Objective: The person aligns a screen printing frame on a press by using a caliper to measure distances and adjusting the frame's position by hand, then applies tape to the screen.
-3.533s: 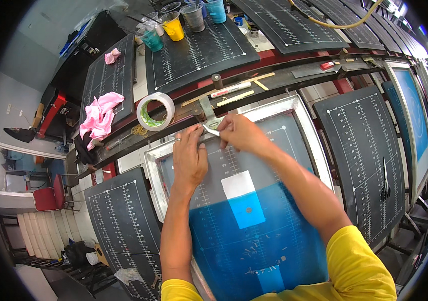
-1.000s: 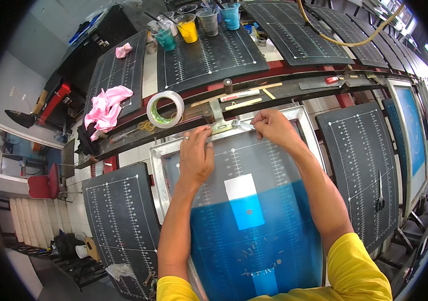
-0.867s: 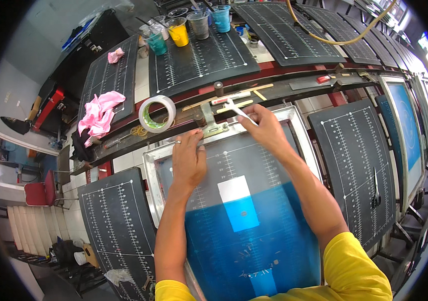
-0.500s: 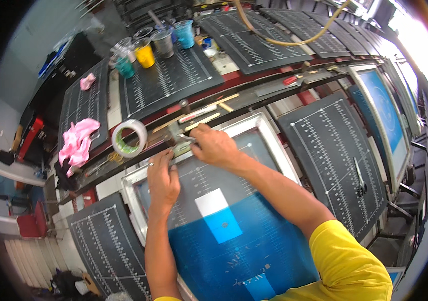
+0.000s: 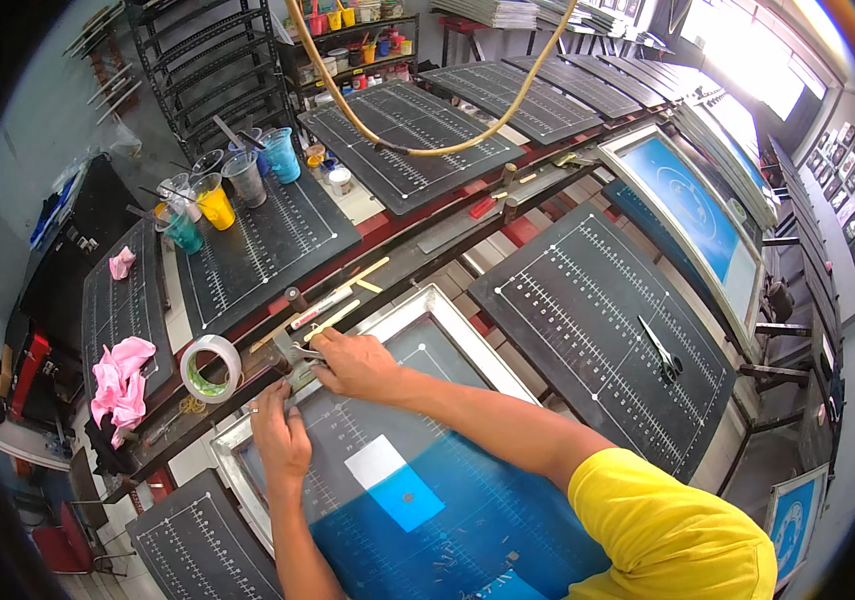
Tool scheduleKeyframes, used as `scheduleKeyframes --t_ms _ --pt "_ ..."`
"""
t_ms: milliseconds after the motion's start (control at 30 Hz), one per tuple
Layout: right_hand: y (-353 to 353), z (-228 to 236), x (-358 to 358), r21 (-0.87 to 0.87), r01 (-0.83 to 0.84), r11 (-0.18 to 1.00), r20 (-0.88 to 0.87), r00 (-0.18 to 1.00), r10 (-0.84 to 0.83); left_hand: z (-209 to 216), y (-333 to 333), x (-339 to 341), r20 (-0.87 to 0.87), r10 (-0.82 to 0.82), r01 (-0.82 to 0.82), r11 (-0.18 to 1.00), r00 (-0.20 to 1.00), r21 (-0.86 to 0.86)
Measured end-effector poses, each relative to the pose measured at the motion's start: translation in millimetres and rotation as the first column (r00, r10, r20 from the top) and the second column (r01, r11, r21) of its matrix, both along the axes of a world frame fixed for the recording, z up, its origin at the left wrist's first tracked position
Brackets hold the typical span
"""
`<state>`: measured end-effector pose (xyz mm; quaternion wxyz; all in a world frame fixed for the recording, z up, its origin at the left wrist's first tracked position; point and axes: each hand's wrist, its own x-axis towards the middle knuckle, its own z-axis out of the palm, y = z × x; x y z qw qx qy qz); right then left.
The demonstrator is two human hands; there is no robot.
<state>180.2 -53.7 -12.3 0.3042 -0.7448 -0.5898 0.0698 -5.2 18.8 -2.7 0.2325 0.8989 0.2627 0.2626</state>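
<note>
**Two hands at one screen clamp**

Here, one framed printing screen (image 5: 447, 330) lay under both hands, its mesh part grey and part blue, with one white patch (image 5: 375, 462) and one light-blue patch (image 5: 405, 497) on it. The right hand (image 5: 355, 362) sat at the frame's far edge, its fingers (image 5: 325, 352) curled shut around one small metal wrench (image 5: 305, 351), which poked out past the fingertips toward the single metal clamp (image 5: 293, 362) just beside them. The left hand (image 5: 279, 432) pressed flat on the frame below the clamp, fingers spread and gripping nothing. Well apart stood one tape roll (image 5: 211, 367), one pair of scissors (image 5: 663, 352), two pink rags (image 5: 119, 380) and roughly five paint cups (image 5: 215, 205).
</note>
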Motion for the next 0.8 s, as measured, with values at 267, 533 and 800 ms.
scheduleKeyframes --t_ms 267,533,800 --pt "3.0 -4.7 -4.6 -0.055 0.074 0.996 -0.055 0.995 -0.077 3.1 -1.1 -0.1 0.009 -0.007 0.007 1.000 1.000 -0.015" --pt "5.5 -11.9 -7.0 0.031 0.080 0.996 -0.051 0.996 -0.079 -0.1 0.0 -4.3 -0.015 0.019 -0.019 1.000 1.000 0.007" --pt "1.3 -10.4 0.0 0.049 0.046 0.998 -0.024 0.999 -0.045 -4.5 1.6 2.7 0.002 -0.029 0.028 0.999 1.000 0.036"
